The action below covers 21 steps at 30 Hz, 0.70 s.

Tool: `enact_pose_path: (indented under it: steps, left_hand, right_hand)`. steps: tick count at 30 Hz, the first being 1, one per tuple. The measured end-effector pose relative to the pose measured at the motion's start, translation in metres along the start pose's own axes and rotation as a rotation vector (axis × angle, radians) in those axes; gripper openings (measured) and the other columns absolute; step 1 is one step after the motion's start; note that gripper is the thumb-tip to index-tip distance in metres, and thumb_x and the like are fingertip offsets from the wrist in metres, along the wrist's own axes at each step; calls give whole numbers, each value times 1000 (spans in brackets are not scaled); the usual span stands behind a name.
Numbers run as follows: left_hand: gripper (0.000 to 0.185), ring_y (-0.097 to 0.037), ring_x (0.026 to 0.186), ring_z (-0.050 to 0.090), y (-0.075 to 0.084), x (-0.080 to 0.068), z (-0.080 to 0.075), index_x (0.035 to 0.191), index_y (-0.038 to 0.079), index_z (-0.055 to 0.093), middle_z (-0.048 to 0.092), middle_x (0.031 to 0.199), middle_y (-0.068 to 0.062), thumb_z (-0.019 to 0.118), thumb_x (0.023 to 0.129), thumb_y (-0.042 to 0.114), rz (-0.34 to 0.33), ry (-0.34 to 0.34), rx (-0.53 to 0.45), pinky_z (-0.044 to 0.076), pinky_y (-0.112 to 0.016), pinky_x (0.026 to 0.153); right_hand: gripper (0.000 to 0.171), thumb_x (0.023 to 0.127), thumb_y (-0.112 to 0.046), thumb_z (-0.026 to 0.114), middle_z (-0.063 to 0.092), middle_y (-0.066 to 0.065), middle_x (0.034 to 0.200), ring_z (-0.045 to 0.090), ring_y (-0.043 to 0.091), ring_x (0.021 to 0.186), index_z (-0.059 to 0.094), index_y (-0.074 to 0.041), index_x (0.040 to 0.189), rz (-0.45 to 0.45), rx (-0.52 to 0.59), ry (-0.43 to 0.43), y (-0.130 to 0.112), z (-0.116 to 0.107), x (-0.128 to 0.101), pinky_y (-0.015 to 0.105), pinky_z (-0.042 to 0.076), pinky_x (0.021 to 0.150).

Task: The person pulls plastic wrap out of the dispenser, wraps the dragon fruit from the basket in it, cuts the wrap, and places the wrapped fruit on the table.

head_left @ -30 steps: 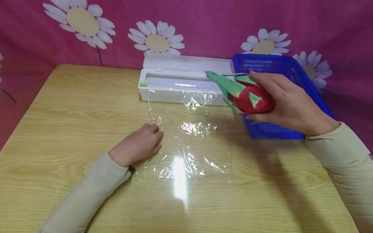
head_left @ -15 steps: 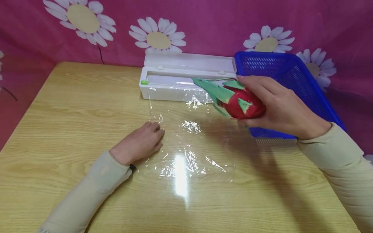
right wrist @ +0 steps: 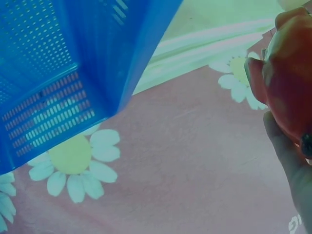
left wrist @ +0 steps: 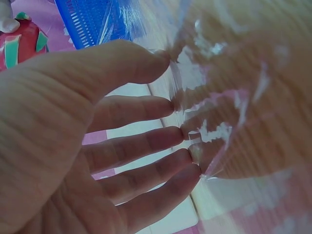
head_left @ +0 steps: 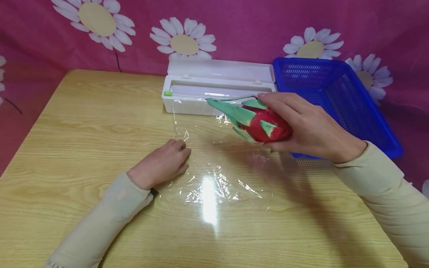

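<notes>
A red dragon fruit [head_left: 264,124] with green scales is gripped by my right hand [head_left: 310,126] above the table. Its long green tips point left, toward the cling film box [head_left: 187,108]. Clear cling film [head_left: 219,186] runs from that box over the wooden table toward me. At the film's left edge rests my left hand [head_left: 164,163]. The left wrist view shows the fingers of that hand fairly straight and spread, their tips touching the wrinkled film [left wrist: 214,131]. In the right wrist view, part of the dragon fruit [right wrist: 290,78] appears at the right edge.
The white box stands at the table's back with its lid [head_left: 221,69] raised and a roll [head_left: 211,91] inside. Right of it is a blue perforated basket [head_left: 338,89]. A pink flowered cloth [head_left: 248,29] hangs behind the table [head_left: 83,123].
My right hand has carried the dragon fruit left and slightly toward me, from beside the basket to over the film. The left hand stays at the film's edge.
</notes>
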<state>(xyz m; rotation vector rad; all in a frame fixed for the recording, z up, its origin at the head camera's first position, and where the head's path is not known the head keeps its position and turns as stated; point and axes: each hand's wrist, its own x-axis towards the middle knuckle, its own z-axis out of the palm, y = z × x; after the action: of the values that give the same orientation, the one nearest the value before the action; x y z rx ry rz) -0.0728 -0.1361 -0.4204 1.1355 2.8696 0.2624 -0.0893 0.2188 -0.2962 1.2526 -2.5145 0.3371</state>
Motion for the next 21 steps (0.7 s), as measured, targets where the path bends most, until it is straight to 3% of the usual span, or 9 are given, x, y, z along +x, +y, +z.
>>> enact_pose_path:
  steps: [4, 10, 21]
  left_hand:
    - [16, -31, 91, 58, 0, 0, -1, 102, -1, 68, 64, 100, -16, 65, 97, 15, 1, 0, 7, 56, -42, 85]
    - [19, -32, 94, 59, -1, 0, -1, 107, -1, 68, 64, 103, -16, 65, 97, 15, -11, -18, -4, 56, -44, 86]
    - [20, -34, 97, 61, -2, -1, -1, 107, -1, 68, 66, 106, -17, 65, 97, 16, -13, -13, 1, 56, -45, 89]
  right_hand:
    - [110, 60, -30, 101, 60, 14, 144, 56, 29, 133, 47, -9, 154, -11, 5, -15, -4, 6, 6, 36, 46, 117]
    - [108, 63, -31, 100, 59, 13, 145, 56, 28, 134, 47, -9, 154, -16, 40, -33, -11, 14, 17, 50, 53, 107]
    - [106, 65, -29, 97, 59, 14, 145, 56, 32, 135, 45, -10, 155, -3, 104, -70, -20, 30, 25, 54, 52, 108]
